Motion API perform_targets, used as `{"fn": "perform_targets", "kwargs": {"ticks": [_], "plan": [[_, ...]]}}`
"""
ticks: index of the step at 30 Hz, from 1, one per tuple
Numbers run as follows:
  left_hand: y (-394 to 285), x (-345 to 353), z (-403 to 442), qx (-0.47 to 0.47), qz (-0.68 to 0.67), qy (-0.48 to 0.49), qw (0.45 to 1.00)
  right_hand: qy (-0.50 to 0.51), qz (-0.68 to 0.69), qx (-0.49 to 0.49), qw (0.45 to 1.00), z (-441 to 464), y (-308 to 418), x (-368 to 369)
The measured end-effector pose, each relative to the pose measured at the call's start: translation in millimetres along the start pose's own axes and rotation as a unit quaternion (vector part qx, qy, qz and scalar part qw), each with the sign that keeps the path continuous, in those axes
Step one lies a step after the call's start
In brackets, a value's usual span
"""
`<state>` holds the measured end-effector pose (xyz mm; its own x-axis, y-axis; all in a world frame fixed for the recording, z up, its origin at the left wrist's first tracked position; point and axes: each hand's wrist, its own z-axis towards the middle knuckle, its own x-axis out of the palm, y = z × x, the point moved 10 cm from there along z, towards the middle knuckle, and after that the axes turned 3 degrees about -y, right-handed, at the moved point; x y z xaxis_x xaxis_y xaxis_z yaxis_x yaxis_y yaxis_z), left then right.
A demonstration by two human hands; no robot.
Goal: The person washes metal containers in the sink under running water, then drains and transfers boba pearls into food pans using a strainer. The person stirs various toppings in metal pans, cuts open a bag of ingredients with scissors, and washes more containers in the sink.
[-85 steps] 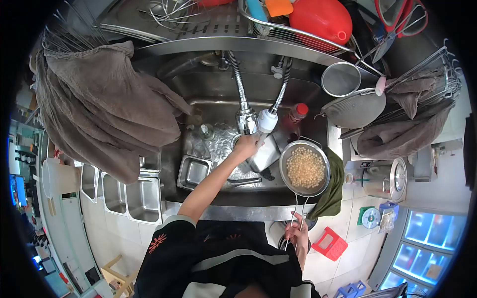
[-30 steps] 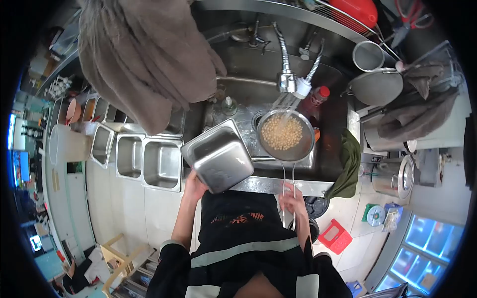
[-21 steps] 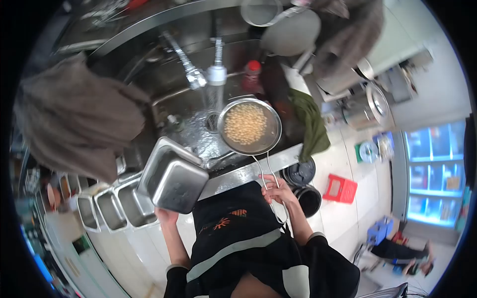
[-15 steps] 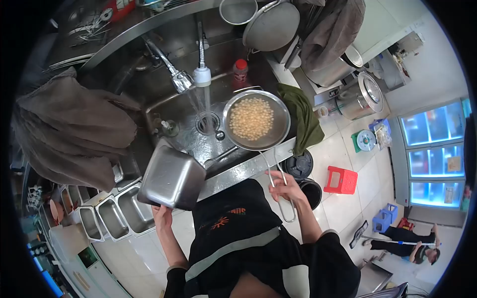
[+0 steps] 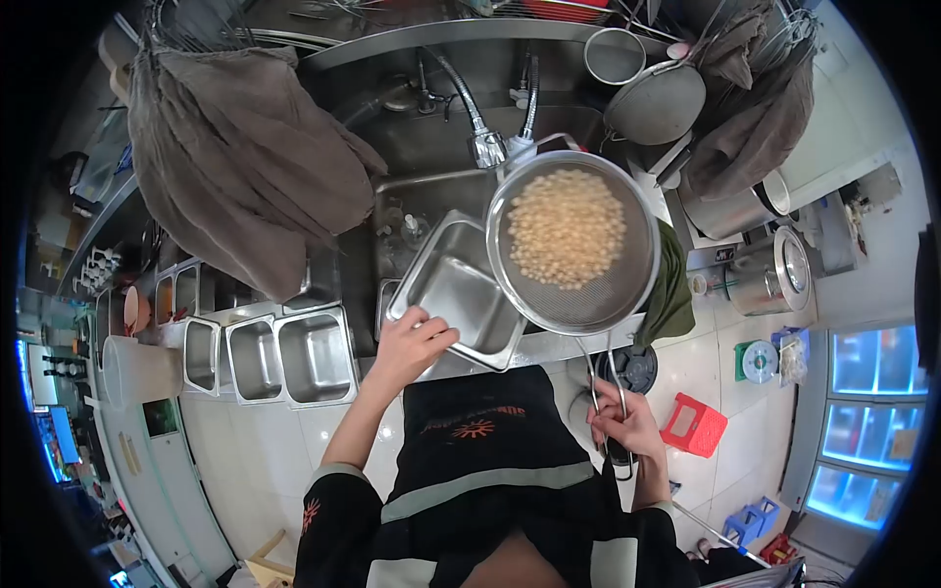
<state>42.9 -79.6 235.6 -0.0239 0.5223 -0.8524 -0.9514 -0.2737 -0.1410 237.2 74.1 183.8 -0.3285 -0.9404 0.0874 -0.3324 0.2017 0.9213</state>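
Turned from showing its outer face half a second ago, the pan (image 5: 459,294) now lies open side up, and the strainer (image 5: 534,289), then well apart from it, overlaps its right side and looks larger, nearer the camera.

At the left hangs a brown cloth (image 5: 245,157), with steel bins (image 5: 317,355) below it. Next comes the left hand (image 5: 417,348), gripping the pan's near rim with the fingers lapped over the edge. The pan reaches away from that hand over the sink (image 5: 426,147), tilted. Right of it is the strainer, beyond the right hand (image 5: 627,426) and a little to its left; that hand has its fingers closed round the wire handle. Pale balls (image 5: 569,230) sit heaped in the mesh. A green cloth (image 5: 671,294) hangs at the strainer's right, and a red stool (image 5: 694,425) stands on the floor.

The left thumb is out of sight. The strainer covers part of the pan's right side and part of the white tap (image 5: 520,149); whether the strainer and pan touch cannot be told. At lower right, a person's dark clothing (image 5: 725,563) is cut off.
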Motion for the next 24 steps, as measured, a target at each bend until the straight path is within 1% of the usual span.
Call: {"fn": "perform_targets", "kwargs": {"ticks": [1, 2, 3, 4, 5, 8, 9, 12, 13, 16, 17, 20, 21, 22, 23, 24], "plan": [[-3, 0, 5, 0.02, 0.016, -0.008, 1.0, 0.002, -0.07, -0.006, 0.997, 3, 3, 2], [-6, 0, 10, 0.039, 0.033, -0.018, 0.999, -0.006, -0.165, -0.046, 0.985, 6, 17, 4], [-7, -2, 18, 0.038, 0.038, -0.026, 0.998, -0.012, -0.258, -0.085, 0.962, 7, 35, 9], [-6, -7, 23, 0.03, 0.049, -0.036, 0.998, -0.01, -0.349, -0.128, 0.928, 8, 50, 18], [-5, -8, 23, 0.026, 0.047, -0.053, 0.997, -0.024, -0.331, -0.131, 0.934, 10, 53, 20], [3, -14, 18, -0.018, 0.038, -0.085, 0.995, -0.059, -0.376, -0.175, 0.908, 11, 79, 30], [5, -18, 15, -0.025, 0.035, -0.112, 0.993, -0.064, -0.382, -0.183, 0.904, 11, 87, 35], [3, -35, 15, -0.044, 0.038, -0.169, 0.984, -0.078, -0.437, -0.224, 0.868, 10, 108, 42], [8, -45, 18, -0.08, -0.023, -0.184, 0.979, -0.08, -0.426, -0.235, 0.87, 10, 111, 43], [7, -42, 13, -0.088, 0.043, -0.167, 0.981, -0.058, -0.424, -0.225, 0.875, 15, 110, 48], [7, -45, 11, -0.086, 0.038, -0.174, 0.98, -0.048, -0.439, -0.205, 0.874, 21, 104, 49], [6, -48, 3, -0.091, 0.061, -0.168, 0.98, -0.024, -0.403, -0.239, 0.883, 34, 95, 47], [9, -54, -1, -0.11, 0.06, -0.156, 0.98, 0.0, -0.338, -0.171, 0.925, 41, 75, 36], [15, -60, -11, -0.143, 0.032, -0.159, 0.976, 0.036, -0.277, -0.128, 0.952, 46, 62, 32], [20, -65, -22, -0.175, 0.004, -0.163, 0.971, 0.047, -0.161, -0.086, 0.982, 47, 58, 28], [25, -70, -34, -0.207, -0.024, -0.168, 0.963, 0.058, -0.046, -0.037, 0.997, 48, 56, 29]]}}
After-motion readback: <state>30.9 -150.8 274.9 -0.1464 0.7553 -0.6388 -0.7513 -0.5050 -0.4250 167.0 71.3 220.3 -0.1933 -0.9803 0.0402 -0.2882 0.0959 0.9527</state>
